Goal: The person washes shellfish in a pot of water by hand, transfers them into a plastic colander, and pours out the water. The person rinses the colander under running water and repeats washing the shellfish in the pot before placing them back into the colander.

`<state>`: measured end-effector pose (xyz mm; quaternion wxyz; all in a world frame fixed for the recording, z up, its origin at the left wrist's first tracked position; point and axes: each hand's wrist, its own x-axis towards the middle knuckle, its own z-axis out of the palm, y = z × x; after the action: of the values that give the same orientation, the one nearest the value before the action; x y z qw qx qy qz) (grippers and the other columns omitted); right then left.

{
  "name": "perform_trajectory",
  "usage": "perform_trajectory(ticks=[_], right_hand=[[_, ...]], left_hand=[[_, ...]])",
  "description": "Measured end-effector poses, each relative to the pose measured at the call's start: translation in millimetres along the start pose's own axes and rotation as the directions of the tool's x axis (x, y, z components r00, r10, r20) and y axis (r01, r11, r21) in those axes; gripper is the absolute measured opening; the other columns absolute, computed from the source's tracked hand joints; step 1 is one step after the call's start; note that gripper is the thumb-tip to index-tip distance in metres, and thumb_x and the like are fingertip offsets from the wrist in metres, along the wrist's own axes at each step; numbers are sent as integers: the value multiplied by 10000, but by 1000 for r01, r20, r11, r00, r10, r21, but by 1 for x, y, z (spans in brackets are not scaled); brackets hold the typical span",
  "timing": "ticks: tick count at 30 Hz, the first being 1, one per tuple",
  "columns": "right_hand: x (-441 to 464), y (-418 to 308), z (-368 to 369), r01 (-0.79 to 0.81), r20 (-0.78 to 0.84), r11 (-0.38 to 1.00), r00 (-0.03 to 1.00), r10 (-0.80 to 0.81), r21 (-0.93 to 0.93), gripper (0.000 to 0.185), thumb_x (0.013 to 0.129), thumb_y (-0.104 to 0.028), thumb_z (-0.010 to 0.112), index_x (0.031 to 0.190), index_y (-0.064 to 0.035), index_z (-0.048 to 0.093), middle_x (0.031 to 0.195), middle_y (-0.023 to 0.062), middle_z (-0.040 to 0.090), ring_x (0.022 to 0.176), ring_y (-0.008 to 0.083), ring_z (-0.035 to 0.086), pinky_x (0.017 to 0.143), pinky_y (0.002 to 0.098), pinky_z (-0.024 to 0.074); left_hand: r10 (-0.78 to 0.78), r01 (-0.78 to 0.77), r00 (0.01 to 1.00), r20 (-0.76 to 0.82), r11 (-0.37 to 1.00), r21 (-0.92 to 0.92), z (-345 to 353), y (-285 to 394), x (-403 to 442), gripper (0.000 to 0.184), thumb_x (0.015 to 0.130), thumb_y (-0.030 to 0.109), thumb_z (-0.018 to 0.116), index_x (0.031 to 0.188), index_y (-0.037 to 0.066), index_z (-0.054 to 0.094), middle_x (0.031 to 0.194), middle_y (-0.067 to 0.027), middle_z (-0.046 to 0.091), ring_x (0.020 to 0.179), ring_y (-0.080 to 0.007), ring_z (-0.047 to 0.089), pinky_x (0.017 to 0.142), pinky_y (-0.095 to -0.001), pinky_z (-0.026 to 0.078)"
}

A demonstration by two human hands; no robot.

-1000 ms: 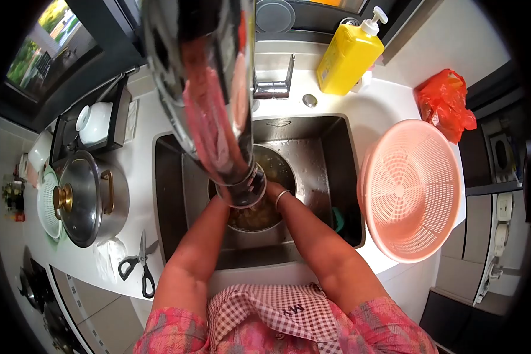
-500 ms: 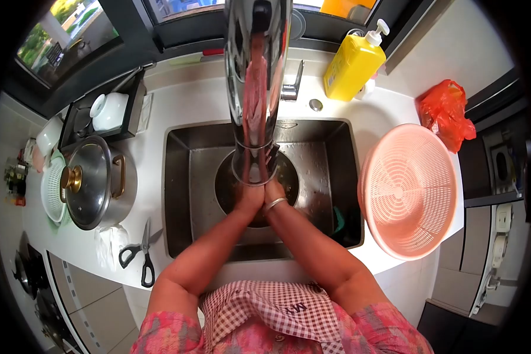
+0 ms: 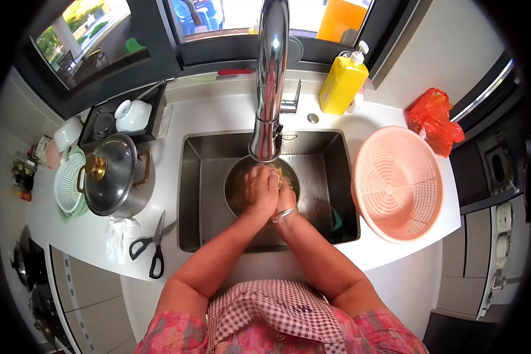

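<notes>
In the dark sink (image 3: pixel 206 218), a round metal bowl (image 3: pixel 234 192) holds liquid and some yellowish-brown bits. My left hand (image 3: pixel 261 190) is over the bowl, pressed against my right hand (image 3: pixel 285 197). The fingers of both hands are closed together around a pale, yellowish-brown mass (image 3: pixel 275 174), mostly hidden and too small to name. A silver bangle (image 3: pixel 285 213) circles my right wrist. The chrome faucet (image 3: pixel 270 88) reaches down just beyond my fingers.
Right of the sink stands a pink colander (image 3: pixel 389 187), with a red plastic bag (image 3: pixel 433 121) behind it. A yellow pump bottle (image 3: pixel 343 84) is at the back. On the left are a lidded pot (image 3: pixel 113 177), black-handled scissors (image 3: pixel 152 245) and a black rack (image 3: pixel 154 121).
The view has shifted, so the faucet now covers less of the bowl. My hands, earlier mostly behind the faucet, now show pressed together with the yellowish-brown mass between them.
</notes>
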<state>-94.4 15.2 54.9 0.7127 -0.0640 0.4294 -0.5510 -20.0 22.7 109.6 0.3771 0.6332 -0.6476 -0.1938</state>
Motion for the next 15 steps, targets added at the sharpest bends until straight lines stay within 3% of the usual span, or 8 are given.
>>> perform_trajectory(ticks=[3, 4, 5, 7, 8, 11, 14, 15], right_hand=[[-1, 3, -6, -128, 376, 943, 927, 4, 306, 582, 1004, -566, 399, 1270, -86, 594, 1277, 163, 601, 1177, 335, 564, 1070, 450, 421], [-5, 1, -4, -200, 506, 905, 863, -19, 375, 581, 999, -579, 391, 1276, -109, 592, 1311, 162, 585, 1208, 350, 543, 1100, 467, 396], [-3, 3, -3, -231, 674, 891, 731, -106, 391, 579, 996, -595, 353, 1294, -153, 579, 1403, 164, 522, 1290, 384, 467, 1157, 499, 315], [-13, -5, 9, -290, 741, 857, 655, -147, 426, 559, 1001, -565, 364, 1267, -131, 595, 1368, 159, 559, 1271, 371, 503, 1135, 487, 354], [-18, -10, 15, -317, 770, 840, 615, -170, 439, 550, 1003, -550, 370, 1254, -120, 603, 1350, 157, 578, 1261, 365, 521, 1124, 481, 374], [-11, -17, 10, -64, 334, 951, 942, -43, 302, 495, 1017, -451, 374, 1206, -68, 623, 1248, 148, 653, 1173, 346, 610, 1052, 468, 465], [1, -19, 14, -142, 416, 905, 908, -42, 401, 448, 1020, -357, 372, 1170, -28, 636, 1143, 141, 703, 1068, 333, 674, 968, 458, 534], [-5, -25, 18, -169, 437, 891, 899, -36, 422, 432, 1020, -316, 359, 1147, -17, 643, 1124, 158, 706, 1034, 342, 683, 950, 464, 548]], left_hand=[[25, -32, 999, 44, 986, 161, -10, 17, -5, 340, 994, 341, 480, 1180, 120, 659, 1197, -116, 638, 1175, -352, 538, 1027, -480, 395], [54, -61, 998, 42, 982, 179, -9, 19, -7, 357, 991, 362, 480, 1202, 129, 648, 1212, -113, 632, 1187, -353, 532, 1040, -503, 384], [84, -91, 996, 42, 976, 196, -9, 19, -7, 375, 989, 382, 479, 1224, 138, 638, 1227, -111, 626, 1199, -355, 527, 1053, -527, 373], [122, -125, 992, 28, 956, 266, -18, 28, -9, 378, 999, 360, 464, 1244, 138, 647, 1263, -123, 631, 1221, -348, 536, 1040, -494, 391], [142, -142, 990, 22, 944, 299, -20, 32, -8, 381, 1003, 349, 457, 1254, 138, 652, 1281, -129, 633, 1232, -344, 541, 1034, -477, 400], [121, -146, 979, 162, 977, 154, -49, 46, 4, 409, 1018, 341, 423, 1304, 142, 639, 1322, -140, 629, 1235, -332, 569, 1051, -508, 384], [142, -146, 984, 112, 989, 31, -70, 42, 15, 398, 1018, 299, 422, 1296, 127, 648, 1288, -147, 650, 1170, -337, 609, 1042, -468, 408], [93, -90, 992, 84, 995, -36, -61, 18, 23, 392, 1031, 274, 407, 1284, 110, 657, 1278, -123, 667, 1144, -316, 632, 1002, -407, 442]])
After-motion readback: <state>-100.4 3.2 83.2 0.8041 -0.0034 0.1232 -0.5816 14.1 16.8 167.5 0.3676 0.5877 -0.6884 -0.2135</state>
